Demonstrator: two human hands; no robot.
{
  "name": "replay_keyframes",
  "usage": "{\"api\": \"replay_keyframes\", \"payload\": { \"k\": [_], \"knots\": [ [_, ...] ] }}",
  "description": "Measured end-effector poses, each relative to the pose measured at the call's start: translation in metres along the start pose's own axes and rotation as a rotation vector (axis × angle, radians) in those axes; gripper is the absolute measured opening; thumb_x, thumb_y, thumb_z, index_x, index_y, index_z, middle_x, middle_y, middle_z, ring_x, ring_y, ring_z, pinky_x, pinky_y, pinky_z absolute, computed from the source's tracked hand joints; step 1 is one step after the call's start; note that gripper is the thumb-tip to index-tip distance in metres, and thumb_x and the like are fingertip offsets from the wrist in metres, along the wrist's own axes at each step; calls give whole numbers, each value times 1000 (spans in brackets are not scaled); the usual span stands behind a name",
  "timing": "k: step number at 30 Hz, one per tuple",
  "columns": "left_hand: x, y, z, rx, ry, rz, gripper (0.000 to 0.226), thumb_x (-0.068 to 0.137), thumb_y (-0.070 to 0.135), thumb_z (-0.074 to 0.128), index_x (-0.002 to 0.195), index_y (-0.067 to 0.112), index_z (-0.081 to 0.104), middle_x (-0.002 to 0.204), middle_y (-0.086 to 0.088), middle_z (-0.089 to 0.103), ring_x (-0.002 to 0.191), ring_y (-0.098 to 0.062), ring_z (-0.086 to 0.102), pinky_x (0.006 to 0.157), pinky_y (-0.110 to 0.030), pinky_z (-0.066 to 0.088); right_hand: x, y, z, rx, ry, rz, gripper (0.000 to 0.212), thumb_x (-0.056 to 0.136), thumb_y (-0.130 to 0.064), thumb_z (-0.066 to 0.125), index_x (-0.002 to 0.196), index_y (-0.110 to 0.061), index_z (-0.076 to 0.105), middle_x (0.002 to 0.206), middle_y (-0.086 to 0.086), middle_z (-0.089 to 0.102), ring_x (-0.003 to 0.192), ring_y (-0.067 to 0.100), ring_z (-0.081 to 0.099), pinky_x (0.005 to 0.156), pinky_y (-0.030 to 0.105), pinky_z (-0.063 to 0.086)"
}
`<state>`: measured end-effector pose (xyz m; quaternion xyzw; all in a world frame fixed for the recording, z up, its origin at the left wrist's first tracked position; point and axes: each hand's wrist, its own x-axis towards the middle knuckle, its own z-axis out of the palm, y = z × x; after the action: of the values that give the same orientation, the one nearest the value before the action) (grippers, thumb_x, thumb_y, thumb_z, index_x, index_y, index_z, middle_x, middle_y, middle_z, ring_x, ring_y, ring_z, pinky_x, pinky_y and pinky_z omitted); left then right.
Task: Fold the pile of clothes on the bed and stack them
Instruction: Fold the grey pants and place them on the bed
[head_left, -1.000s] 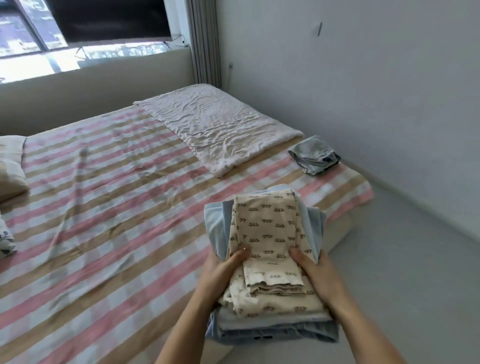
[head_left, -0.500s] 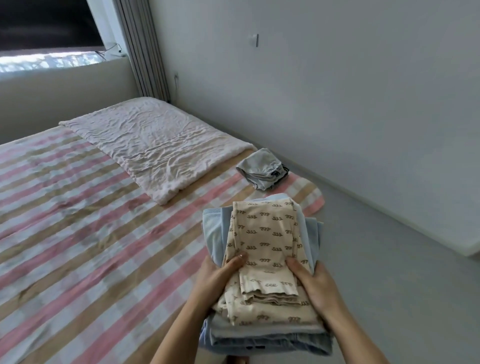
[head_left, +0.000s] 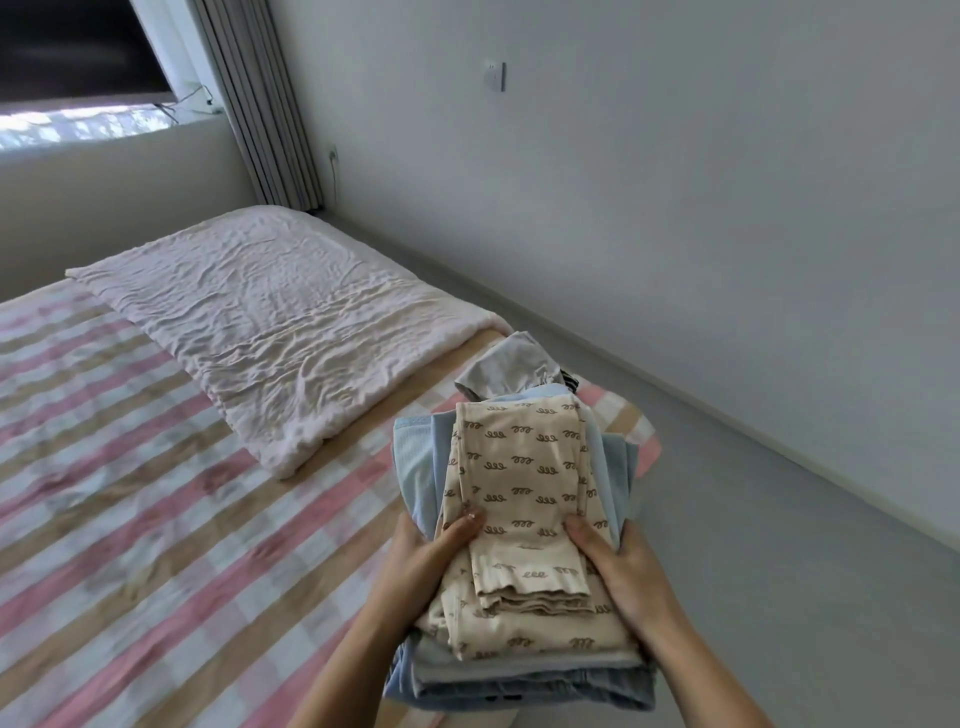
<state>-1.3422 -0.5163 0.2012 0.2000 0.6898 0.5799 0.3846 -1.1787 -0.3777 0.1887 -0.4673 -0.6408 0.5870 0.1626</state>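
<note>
Stack (head_left: 524, 467) gripped in both hands over the bed (head_left: 156, 493) corner.
I see left hand (head_left: 421, 561) and right hand (head_left: 628, 577) clamping its sides: thumbs (head_left: 462, 527) press the patterned top piece, other fingers hidden underneath. Grey garment (head_left: 498, 371) lies on the bed just beyond.

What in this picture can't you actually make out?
Head view only.
- The grey garment: near part hidden behind the stack of folded clothes.
- Fingers of the left hand and right hand: under the stack; only thumbs show.
- The stack's lower layers: only edges show, count unclear.
- The wall fitting: too small to identify.
</note>
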Motion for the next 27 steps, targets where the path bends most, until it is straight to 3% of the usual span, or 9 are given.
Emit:
{"api": "replay_keyframes", "payload": {
  "k": [2, 5, 7, 12, 15, 18, 23, 27],
  "knots": [
    [18, 3, 5, -13, 22, -1, 65, 53, 62, 70, 111, 35, 58, 103, 10, 71, 93, -8, 67, 82, -29, 52, 26, -3, -3, -10, -36, -4, 77, 62, -67, 63, 116, -14, 51, 109, 2, 65, 97, 17, 63, 89, 39, 50],
    [50, 4, 19, -33, 106, -27, 66, 53, 61, 70, 112, 34, 58, 105, 7, 70, 96, -12, 67, 86, -34, 51, 73, -8, -11, -57, -102, -37, 86, 58, -77, 63, 118, -17, 50, 109, -2, 65, 97, 13, 62, 84, 30, 50],
    [69, 5, 31, -57, 172, -34, 60, 50, 61, 70, 104, 35, 61, 100, 8, 71, 93, -11, 67, 85, -32, 52, 105, -14, -17, -100, -162, -42, 89, 55, -75, 60, 120, -16, 49, 109, -2, 65, 98, 14, 62, 86, 31, 50],
    [112, 8, 80, -176, 366, -65, 45, 58, 50, 75, 98, 36, 59, 92, 13, 72, 85, -4, 68, 70, -18, 51, 188, -35, -47, -193, -328, -63, 73, 59, -71, 60, 109, -20, 44, 101, -8, 60, 88, 4, 57, 66, 16, 42],
    [134, 10, 110, -262, 471, -91, 38, 66, 43, 76, 99, 32, 61, 92, 9, 73, 85, -8, 69, 69, -19, 52, 232, -47, -64, -243, -449, -84, 72, 62, -70, 63, 111, -20, 43, 105, -5, 61, 92, 8, 59, 73, 21, 46],
    [150, 7, 128, -328, 555, -125, 49, 62, 43, 73, 106, 25, 60, 94, 4, 73, 87, -13, 70, 71, -25, 55, 266, -54, -67, -299, -534, -112, 76, 64, -64, 63, 121, -19, 43, 111, -4, 62, 97, 12, 61, 82, 27, 48],
    [170, -3, 126, -380, 675, -174, 76, 47, 54, 77, 114, 24, 56, 104, -1, 71, 95, -19, 68, 87, -40, 53, 303, -56, -48, -339, -623, -108, 71, 58, -64, 64, 110, -19, 47, 99, -8, 63, 88, 6, 60, 69, 20, 46],
    [183, -13, 105, -361, 744, -207, 69, 46, 56, 77, 106, 27, 57, 96, 6, 72, 87, -9, 69, 73, -24, 54, 320, -49, -17, -346, -685, -95, 64, 61, -68, 69, 101, -23, 47, 96, -8, 64, 85, 4, 62, 67, 18, 47]
  ]
}}
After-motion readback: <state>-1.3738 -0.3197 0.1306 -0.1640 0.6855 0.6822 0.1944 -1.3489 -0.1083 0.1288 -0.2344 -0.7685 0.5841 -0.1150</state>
